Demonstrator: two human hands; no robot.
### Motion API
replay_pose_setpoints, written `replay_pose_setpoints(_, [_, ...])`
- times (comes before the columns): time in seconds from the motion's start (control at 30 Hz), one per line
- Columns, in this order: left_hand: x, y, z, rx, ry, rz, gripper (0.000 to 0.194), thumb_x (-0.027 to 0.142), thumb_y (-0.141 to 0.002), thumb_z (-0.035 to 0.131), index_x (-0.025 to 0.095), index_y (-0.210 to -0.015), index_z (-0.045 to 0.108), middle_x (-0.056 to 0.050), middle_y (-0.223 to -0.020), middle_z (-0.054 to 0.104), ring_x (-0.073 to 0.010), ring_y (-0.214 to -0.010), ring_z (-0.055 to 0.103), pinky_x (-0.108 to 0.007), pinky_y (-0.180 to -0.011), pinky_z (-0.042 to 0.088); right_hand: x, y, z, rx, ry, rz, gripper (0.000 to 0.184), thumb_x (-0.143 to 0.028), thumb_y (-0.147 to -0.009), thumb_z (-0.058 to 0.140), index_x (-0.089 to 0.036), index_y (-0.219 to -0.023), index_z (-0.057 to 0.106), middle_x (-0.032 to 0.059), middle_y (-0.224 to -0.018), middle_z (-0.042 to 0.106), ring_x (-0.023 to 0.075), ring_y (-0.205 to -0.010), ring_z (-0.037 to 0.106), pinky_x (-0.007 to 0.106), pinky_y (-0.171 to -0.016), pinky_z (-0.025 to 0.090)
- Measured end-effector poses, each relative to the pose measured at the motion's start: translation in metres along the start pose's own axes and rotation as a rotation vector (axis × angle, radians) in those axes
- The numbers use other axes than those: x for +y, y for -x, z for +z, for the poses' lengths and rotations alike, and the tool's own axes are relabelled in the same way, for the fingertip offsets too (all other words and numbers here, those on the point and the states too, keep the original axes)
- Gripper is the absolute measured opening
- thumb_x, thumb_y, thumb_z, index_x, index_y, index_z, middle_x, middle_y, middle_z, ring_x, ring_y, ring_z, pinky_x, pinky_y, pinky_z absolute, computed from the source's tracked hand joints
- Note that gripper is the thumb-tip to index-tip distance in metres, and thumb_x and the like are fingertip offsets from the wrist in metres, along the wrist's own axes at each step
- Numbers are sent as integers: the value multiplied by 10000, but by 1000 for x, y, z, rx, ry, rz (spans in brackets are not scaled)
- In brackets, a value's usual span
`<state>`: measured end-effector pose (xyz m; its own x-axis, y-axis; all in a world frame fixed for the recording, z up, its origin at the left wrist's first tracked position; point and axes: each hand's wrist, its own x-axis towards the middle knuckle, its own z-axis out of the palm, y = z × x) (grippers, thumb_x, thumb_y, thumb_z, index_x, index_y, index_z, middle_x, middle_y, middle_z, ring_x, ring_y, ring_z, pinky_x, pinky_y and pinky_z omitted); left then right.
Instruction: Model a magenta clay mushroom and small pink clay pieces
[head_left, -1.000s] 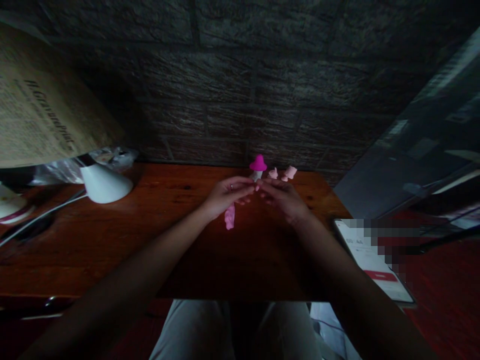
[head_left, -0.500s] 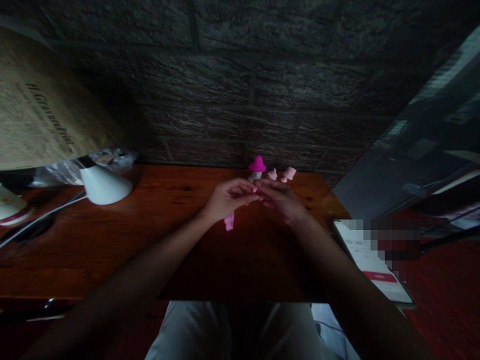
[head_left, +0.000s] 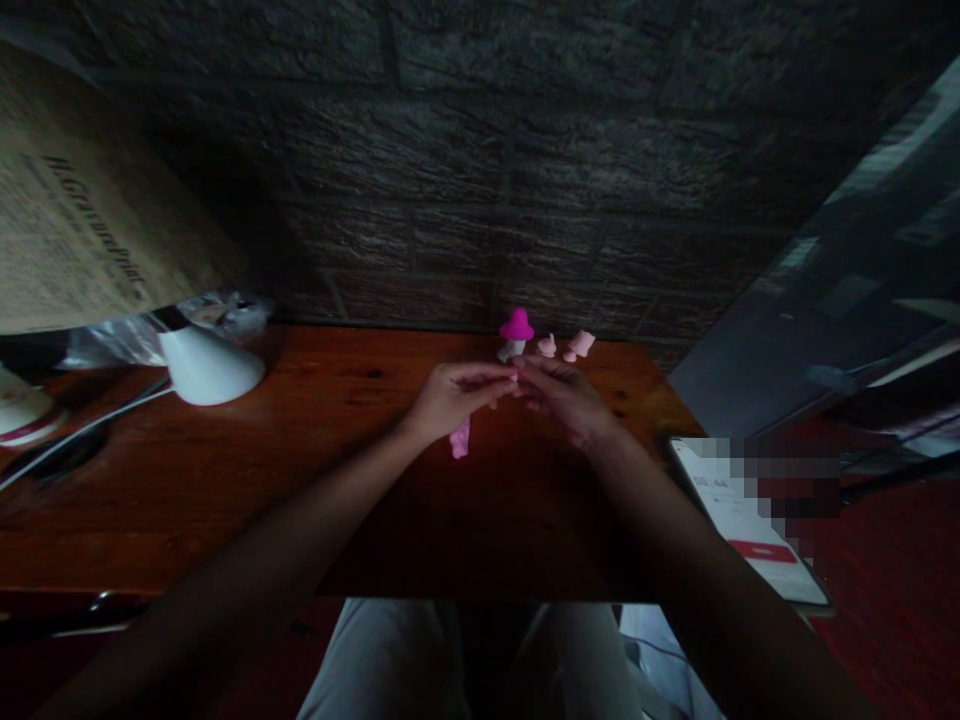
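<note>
My left hand (head_left: 459,398) and my right hand (head_left: 564,396) meet over the table, fingertips pinched together on a small pink piece of modelling clay (head_left: 514,377). Most of that piece is hidden by the fingers. Just behind them stands a clay mushroom (head_left: 517,326) with a bright magenta cap and a whitish stem. To its right sit a small pale pink clay piece (head_left: 547,346) and a larger pale pink clay lump (head_left: 580,345). A flattened strip of pink clay (head_left: 460,440) lies on the wood below my left hand, partly covered by it.
On the left of the wooden table (head_left: 315,480) stands a lamp with a white base (head_left: 214,368) and a printed paper shade (head_left: 90,210). A white cable (head_left: 90,435) runs beside it. A lit phone or tablet (head_left: 750,520) lies at right. A dark brick wall (head_left: 450,160) rises behind.
My fingertips have shifted slightly around the small pink clay, and less of it shows now. The view has tilted a little; the other clay pieces stay in place.
</note>
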<state>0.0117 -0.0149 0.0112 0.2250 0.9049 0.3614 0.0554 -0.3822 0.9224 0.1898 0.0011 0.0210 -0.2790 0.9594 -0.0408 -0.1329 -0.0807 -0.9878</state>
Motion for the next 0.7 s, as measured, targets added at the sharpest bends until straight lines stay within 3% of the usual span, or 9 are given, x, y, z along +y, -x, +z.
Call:
replay_pose_setpoints(0.23, [2, 1, -1, 6, -47, 11, 196, 295, -818, 711, 199, -980, 765, -35, -804, 762, -107, -590, 632, -246, -600, 520, 0, 1, 1, 7, -18, 17, 243, -461, -722, 804, -261, -844, 739, 0, -788, 723, 111, -721, 661, 200, -538, 450])
replay_pose_setpoints(0.53, [4, 2, 4, -13, 39, -41, 221, 278, -798, 720, 200, -1004, 739, -66, -916, 769, -165, -785, 704, -268, -632, 551, 0, 1, 2, -7, -39, 24, 220, -450, -713, 810, -276, -833, 750, 8, -814, 732, 138, -758, 677, 225, -538, 465])
replay_pose_setpoints(0.7, [4, 1, 4, -19, 63, -32, 234, 276, -770, 742, 189, -985, 715, -47, -862, 760, -141, -698, 680, -260, -608, 538, 0, 1, 2, -13, -55, 25, 233, -460, -691, 825, -270, -800, 746, 13, -837, 733, 133, -758, 669, 214, -541, 466])
